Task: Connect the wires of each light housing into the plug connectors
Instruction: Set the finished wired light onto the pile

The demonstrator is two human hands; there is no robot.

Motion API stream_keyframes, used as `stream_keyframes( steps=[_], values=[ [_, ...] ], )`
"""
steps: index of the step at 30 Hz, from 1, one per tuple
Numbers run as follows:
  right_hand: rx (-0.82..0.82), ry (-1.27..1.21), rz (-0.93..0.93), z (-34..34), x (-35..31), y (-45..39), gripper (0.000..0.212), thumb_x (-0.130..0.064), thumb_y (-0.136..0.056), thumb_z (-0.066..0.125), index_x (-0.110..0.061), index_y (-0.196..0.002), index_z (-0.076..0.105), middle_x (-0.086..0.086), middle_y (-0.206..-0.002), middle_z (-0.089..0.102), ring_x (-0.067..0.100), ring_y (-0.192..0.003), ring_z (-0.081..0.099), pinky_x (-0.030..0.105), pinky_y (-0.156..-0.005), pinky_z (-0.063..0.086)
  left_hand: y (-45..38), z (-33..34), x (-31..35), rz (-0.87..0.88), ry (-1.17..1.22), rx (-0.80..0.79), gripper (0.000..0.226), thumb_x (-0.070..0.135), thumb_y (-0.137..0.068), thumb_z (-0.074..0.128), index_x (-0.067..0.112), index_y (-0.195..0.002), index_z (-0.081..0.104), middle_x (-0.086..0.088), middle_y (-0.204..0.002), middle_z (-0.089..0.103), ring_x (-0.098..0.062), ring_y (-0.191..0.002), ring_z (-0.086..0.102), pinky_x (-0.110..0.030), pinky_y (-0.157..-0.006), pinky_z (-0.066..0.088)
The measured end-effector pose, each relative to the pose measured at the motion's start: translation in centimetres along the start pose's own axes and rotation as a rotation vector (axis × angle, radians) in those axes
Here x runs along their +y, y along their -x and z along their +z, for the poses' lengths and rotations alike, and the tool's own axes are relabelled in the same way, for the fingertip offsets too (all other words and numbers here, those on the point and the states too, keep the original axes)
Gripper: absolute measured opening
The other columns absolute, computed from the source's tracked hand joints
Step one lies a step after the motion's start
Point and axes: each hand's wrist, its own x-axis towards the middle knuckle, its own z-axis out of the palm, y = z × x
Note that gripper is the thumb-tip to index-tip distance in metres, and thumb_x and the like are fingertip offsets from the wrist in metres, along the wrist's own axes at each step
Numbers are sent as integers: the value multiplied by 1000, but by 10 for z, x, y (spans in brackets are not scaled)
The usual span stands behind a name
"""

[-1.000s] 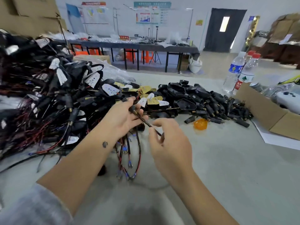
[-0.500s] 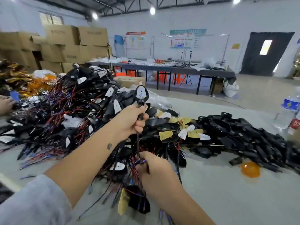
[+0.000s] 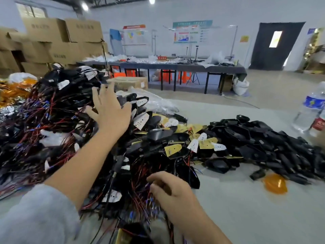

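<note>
A tall heap of black light housings with red and black wires [image 3: 52, 124] fills the left of the table. My left hand [image 3: 110, 110] is raised over that heap, fingers spread, holding nothing. My right hand [image 3: 171, 192] is low near the front, fingers loosely curled over a tangle of red and black wires with blue tips [image 3: 146, 203]; whether it pinches any wire is hidden. A lower pile of black housings and plug connectors [image 3: 255, 143] with yellow and white tags spreads across the middle and right.
An orange lens [image 3: 275, 184] lies on the grey table [image 3: 255, 217] at the right. Water bottles [image 3: 309, 110] stand at the far right edge. Orange lenses [image 3: 15, 90] are piled at the far left. Cardboard boxes [image 3: 58, 41] and a long bench [image 3: 175, 67] stand behind.
My left hand has let go of the housing it held up and now spreads open over the heap. My right hand has dropped lower onto the wire tangle.
</note>
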Motion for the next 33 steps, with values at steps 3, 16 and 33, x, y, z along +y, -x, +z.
stream_keyframes(
  steps=[3,16,33],
  values=[
    [147,-31,51,-31,23,16,22,-17,-97,56,-35,-95,68,-18,-75,63,-2,-66,55,17,-60,44,51,17,27,261,139,54,54,25,-88,52,35,-138,36,6,-143,40,-18,-141,21,-52,-110,12],
    [427,-278,242,-98,95,69,25,0,-98,49,-11,-89,69,-8,-60,58,5,-54,51,20,-59,50,159,109,54,143,-239,-739,39,43,-98,45,13,-77,60,-4,-83,67,-27,-82,65,-35,-73,52],
    [795,-484,191,-126,112,74,31,-26,-100,49,-25,-73,63,-8,-59,48,10,-58,45,27,-57,40,282,84,119,519,218,-926,31,38,-99,44,22,-73,43,2,-72,54,-25,-78,53,-38,-69,43]
  ],
)
